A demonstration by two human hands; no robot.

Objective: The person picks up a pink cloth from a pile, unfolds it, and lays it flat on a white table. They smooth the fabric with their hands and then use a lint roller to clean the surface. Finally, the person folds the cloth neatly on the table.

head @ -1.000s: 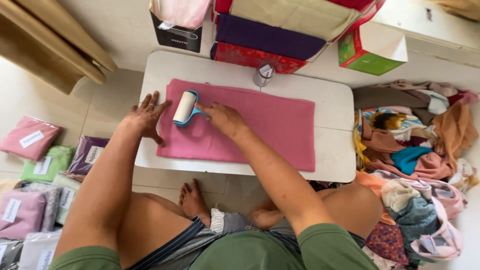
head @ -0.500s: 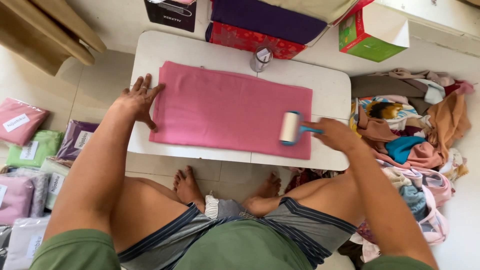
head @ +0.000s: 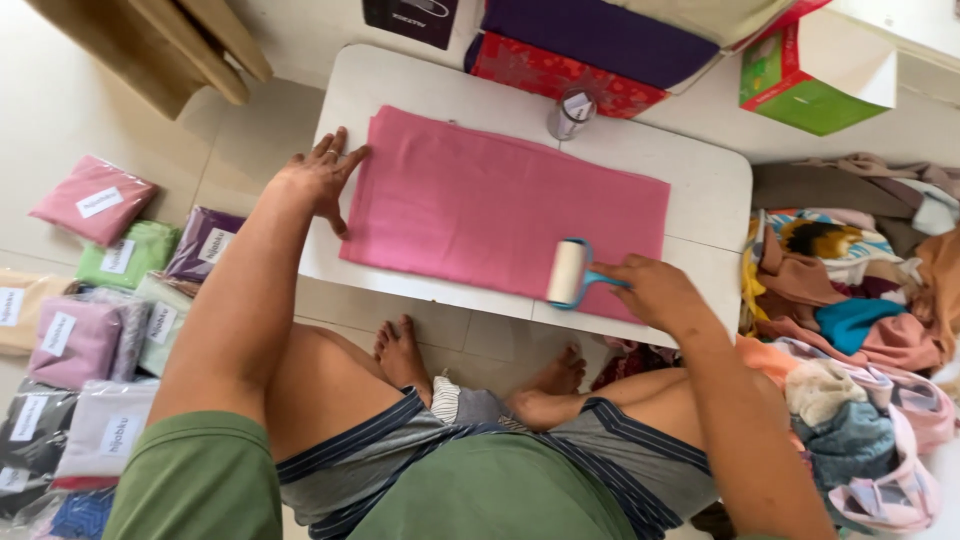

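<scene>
A pink folded cloth [head: 490,205] lies flat on a low white table [head: 700,175]. My left hand [head: 318,175] presses its fingers on the cloth's left edge, palm down on the table. My right hand [head: 655,290] grips the blue handle of a lint roller [head: 568,272], whose white roll rests on the cloth near its front right corner. My bare legs and feet are folded under the table's near edge.
A small clear jar [head: 572,110] stands at the table's far edge. Boxes and a green carton [head: 800,85] line the back. Several bagged cloths [head: 90,200] lie on the floor at left. A heap of loose clothes [head: 850,300] sits at right.
My right hand carried the lint roller from the cloth's left side across to its right end, then slightly back toward the front right corner. My left hand stayed on the left edge.
</scene>
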